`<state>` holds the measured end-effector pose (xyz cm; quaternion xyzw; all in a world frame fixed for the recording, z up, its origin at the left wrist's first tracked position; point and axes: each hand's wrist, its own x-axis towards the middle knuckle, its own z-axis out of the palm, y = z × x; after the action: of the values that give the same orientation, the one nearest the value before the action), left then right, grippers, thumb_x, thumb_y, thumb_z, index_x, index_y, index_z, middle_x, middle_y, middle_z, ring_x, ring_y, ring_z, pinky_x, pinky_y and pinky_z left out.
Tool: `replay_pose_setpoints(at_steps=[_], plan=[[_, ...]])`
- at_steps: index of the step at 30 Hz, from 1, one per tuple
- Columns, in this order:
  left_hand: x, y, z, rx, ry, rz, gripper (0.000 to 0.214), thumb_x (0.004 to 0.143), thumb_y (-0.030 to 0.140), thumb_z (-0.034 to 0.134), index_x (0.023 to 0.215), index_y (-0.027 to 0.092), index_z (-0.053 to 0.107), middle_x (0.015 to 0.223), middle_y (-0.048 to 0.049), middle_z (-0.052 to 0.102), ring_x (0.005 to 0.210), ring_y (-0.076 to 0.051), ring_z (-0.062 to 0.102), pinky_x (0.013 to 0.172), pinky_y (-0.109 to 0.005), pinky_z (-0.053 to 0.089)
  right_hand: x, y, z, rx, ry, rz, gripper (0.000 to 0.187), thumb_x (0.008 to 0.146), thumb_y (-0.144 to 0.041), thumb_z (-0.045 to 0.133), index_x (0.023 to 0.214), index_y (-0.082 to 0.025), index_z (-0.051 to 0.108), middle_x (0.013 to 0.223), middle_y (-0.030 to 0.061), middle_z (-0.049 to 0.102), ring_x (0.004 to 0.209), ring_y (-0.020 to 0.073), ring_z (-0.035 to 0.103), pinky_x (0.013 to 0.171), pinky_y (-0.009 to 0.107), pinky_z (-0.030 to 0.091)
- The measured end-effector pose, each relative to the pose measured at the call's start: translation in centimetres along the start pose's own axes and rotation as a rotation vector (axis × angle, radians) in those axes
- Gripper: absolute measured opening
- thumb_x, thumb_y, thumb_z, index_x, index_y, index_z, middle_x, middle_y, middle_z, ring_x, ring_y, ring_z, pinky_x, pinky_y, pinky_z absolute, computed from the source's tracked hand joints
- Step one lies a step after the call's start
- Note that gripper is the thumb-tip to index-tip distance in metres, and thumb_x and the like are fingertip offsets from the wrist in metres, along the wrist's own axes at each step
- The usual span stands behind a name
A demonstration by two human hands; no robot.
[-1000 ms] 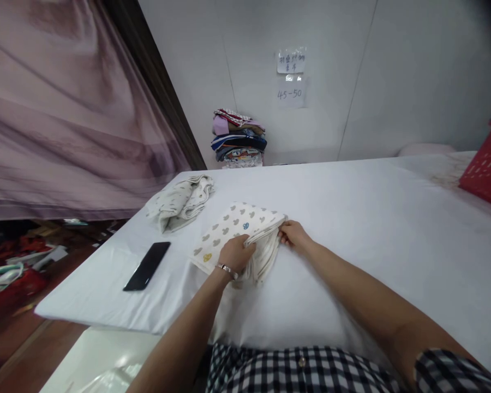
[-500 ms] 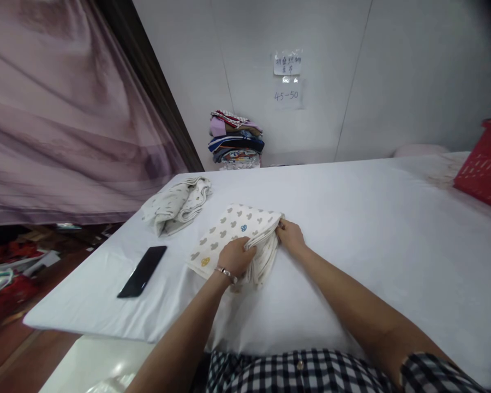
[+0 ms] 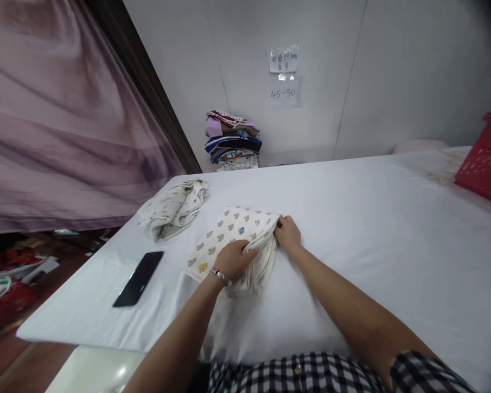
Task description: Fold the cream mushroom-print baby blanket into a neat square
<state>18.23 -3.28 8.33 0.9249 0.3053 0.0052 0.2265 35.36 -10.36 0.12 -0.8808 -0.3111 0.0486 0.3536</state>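
A folded white cloth point(image 3: 229, 224) printed with grey mushroom-like shapes, plus a blue and a yellow one, lies in front of me with its layered edges turned towards me. My left hand point(image 3: 234, 261), a bracelet at its wrist, is closed on those layers near the cloth's middle. At the far right corner, my right hand point(image 3: 288, 232) pinches the cloth between thumb and fingers. The lower layers hang loosely between the two hands, and my left hand hides part of them.
A second patterned cloth point(image 3: 174, 210) sits crumpled at the back left of the white table point(image 3: 352, 218). Nearer lies a black phone point(image 3: 139, 278). Behind the far edge rises a fabric stack point(image 3: 233, 139). A red basket point(image 3: 485, 161) stands at right, a pink curtain point(image 3: 65, 120) hangs left.
Both hands keep their hold on the cloth, which has barely moved. The whole view has shifted slightly.
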Motion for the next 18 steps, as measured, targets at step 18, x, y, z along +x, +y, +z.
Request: replay_pose_setpoints(at_steps=[18], plan=[[11.4, -8.6, -0.3, 0.158, 0.127, -0.196, 0.068, 0.082, 0.059, 0.029, 0.137, 0.02, 0.031, 0.147, -0.0077, 0.023, 0.133, -0.024, 0.025, 0.107, -0.037, 0.023, 0.3, 0.2, 0.2, 0.095, 0.037, -0.041, 0.014, 0.079, -0.019, 0.045, 0.072, -0.02, 0.058, 0.082, 0.001, 0.056, 0.076, 0.0134, 0.049, 0.057, 0.023, 0.029]])
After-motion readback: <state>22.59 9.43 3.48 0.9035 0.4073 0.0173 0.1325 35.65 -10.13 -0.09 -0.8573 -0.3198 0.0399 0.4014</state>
